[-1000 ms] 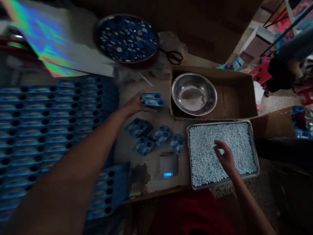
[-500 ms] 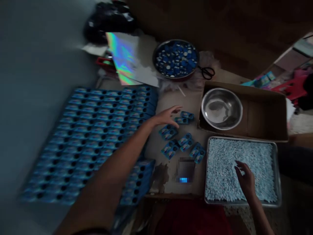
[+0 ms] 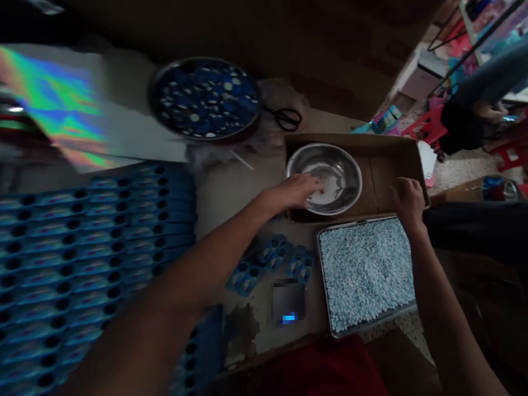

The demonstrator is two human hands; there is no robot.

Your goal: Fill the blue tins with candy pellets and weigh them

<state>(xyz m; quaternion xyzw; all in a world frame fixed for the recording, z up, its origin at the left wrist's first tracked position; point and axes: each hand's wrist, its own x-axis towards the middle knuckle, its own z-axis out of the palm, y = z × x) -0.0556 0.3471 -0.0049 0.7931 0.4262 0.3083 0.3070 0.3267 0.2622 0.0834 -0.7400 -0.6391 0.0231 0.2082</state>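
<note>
My left hand reaches across the near left rim of a shiny metal bowl, its fingers extended over the inside. I cannot tell whether it touches the bowl. The bowl stands in the left part of a shallow cardboard box. Over the box's right part is my right hand, thumb apart from loosely bent fingers, nothing visible in it. Below the box lies a metal tray filled with small pale-blue pellets. Several small blue packs lie in pairs left of the tray, partly behind my left forearm.
Many blue packs stand in rows at left. A round pan of blue and silver discs sits behind, with black-handled scissors beside it. Shiny sheets lie far left. A pixelated dark object rests near the table's front. Another person's hand shows at right.
My left hand has gone from the small blue packs to the bowl. My right hand has moved from above the pellets up to the box. The view has shifted right.
</note>
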